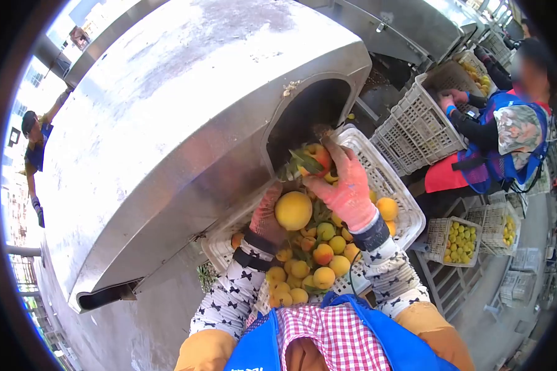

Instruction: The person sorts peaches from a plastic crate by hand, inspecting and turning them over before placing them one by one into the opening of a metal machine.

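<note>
My left hand [268, 215], in a pink work glove, is closed around a large yellow peach [294, 210]. My right hand [346, 188], gloved the same way, grips a red-and-yellow peach [319, 156] with green leaves [306, 162] around it, at the mouth of a dark metal opening [300, 120]. Below both hands, a white plastic crate [408, 217] holds many yellow and reddish peaches [323, 254], with leaves among them. Part of the crate's left side is hidden by my left forearm.
A large metal housing [167, 111] fills the left and centre. At the right, a person in a blue vest [518, 127] reaches into a tilted crate [414, 123]. Crates of yellow fruit [461, 242] stand lower right. Another person [36, 145] is at the far left.
</note>
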{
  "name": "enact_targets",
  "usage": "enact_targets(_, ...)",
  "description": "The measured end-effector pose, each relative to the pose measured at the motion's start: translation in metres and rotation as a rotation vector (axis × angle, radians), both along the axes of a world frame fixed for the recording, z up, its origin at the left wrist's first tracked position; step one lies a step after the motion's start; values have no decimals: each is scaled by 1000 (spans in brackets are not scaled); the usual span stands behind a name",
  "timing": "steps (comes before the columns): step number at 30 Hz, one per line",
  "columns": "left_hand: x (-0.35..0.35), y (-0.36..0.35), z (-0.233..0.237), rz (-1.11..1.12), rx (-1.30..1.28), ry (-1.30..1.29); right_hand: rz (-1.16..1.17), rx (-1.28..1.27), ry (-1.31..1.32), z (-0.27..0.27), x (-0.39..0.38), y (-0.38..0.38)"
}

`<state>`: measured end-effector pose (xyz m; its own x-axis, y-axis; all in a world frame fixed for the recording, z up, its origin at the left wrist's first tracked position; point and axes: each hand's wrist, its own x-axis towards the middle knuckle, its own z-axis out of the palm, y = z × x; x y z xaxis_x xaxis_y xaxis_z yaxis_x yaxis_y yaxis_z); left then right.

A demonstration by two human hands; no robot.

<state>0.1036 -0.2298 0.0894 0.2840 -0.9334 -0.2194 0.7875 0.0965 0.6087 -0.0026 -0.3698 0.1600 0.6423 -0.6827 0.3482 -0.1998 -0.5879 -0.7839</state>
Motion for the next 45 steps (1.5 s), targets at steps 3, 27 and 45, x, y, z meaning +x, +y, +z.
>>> enact_targets(3,-4,17,-13,253,97,512,-89,-257,-40,-27,42,-13)
enact_targets(27,-14,7,63,4,-199,-45,438,122,72,9,-36,17)
enact_targets(45,12,39,-130,-1070,941,-2079,17,-37,-262,-5,42,-34)
